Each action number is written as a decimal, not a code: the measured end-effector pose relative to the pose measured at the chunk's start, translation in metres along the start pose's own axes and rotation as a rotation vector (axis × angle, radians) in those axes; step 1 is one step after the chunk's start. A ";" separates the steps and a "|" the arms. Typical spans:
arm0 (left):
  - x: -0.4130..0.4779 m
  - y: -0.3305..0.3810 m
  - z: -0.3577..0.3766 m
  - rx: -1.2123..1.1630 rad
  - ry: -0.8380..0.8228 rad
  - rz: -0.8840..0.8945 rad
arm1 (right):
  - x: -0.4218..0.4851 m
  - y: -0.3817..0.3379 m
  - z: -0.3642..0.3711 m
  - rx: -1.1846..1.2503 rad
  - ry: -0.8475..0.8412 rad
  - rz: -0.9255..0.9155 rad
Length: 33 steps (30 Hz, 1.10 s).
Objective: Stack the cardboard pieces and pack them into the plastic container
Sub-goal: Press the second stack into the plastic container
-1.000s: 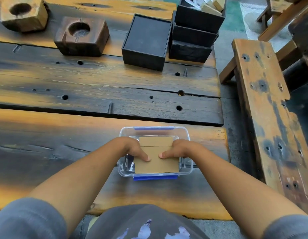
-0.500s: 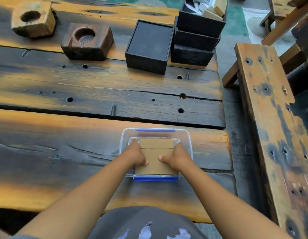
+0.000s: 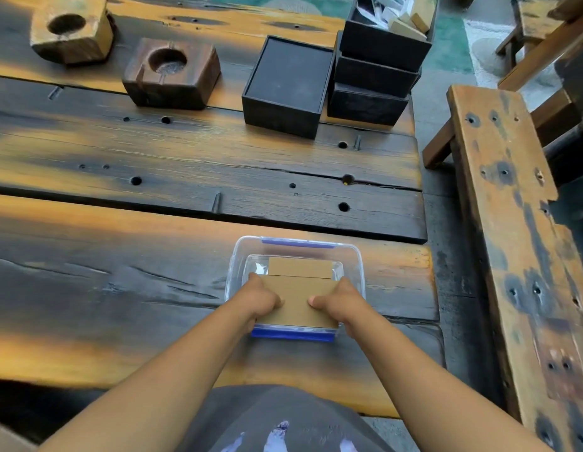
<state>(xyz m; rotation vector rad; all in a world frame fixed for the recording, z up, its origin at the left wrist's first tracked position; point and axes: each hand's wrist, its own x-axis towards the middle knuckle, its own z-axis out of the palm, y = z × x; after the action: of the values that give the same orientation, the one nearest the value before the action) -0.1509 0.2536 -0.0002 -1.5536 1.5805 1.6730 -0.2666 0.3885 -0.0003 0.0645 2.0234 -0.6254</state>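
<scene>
A clear plastic container [image 3: 358, 256] with blue clips stands near the table's front edge. A brown cardboard stack [image 3: 295, 296] sits in its opening, tilted, with the near edge above the rim. A further cardboard piece [image 3: 300, 267] lies lower inside, behind the stack. My left hand [image 3: 262, 300] grips the stack's left side and my right hand [image 3: 339, 303] its right side, thumbs pressed on top. The fingers below the cardboard are hidden.
The wooden table [image 3: 153, 272] has holes and cracks. Two wooden blocks with round holes [image 3: 171, 71] [image 3: 70, 27] sit at the back left. Black boxes [image 3: 287, 86] [image 3: 378, 60] stand at the back right. A wooden bench [image 3: 512, 239] runs along the right.
Both hands have pushed forward with the cardboard stack, deeper into the container. The view has shifted a little, so the container looks lower and further right.
</scene>
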 end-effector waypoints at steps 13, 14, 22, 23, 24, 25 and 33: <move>0.002 0.052 -0.028 0.721 -0.237 -0.144 | -0.004 -0.046 -0.028 -0.487 -0.271 0.123; 0.003 0.053 -0.027 0.738 -0.257 -0.171 | -0.003 -0.047 -0.028 -0.482 -0.286 0.138; 0.015 0.053 -0.033 0.714 -0.385 -0.255 | 0.006 -0.039 -0.023 -0.491 -0.342 0.173; 0.017 0.054 -0.032 0.727 -0.391 -0.265 | 0.006 -0.039 -0.023 -0.499 -0.345 0.167; 0.019 0.056 -0.032 0.739 -0.395 -0.271 | 0.007 -0.040 -0.024 -0.507 -0.348 0.162; 0.020 0.060 -0.032 0.745 -0.400 -0.269 | 0.009 -0.043 -0.025 -0.512 -0.350 0.160; 0.044 0.108 -0.036 0.848 -0.327 -0.203 | 0.034 -0.078 -0.040 -0.442 -0.341 0.180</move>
<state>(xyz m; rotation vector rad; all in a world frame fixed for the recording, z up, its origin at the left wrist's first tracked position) -0.2392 0.1715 0.0208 -0.9034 1.5734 0.8814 -0.3396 0.3316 0.0181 -0.1154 1.7556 -0.0591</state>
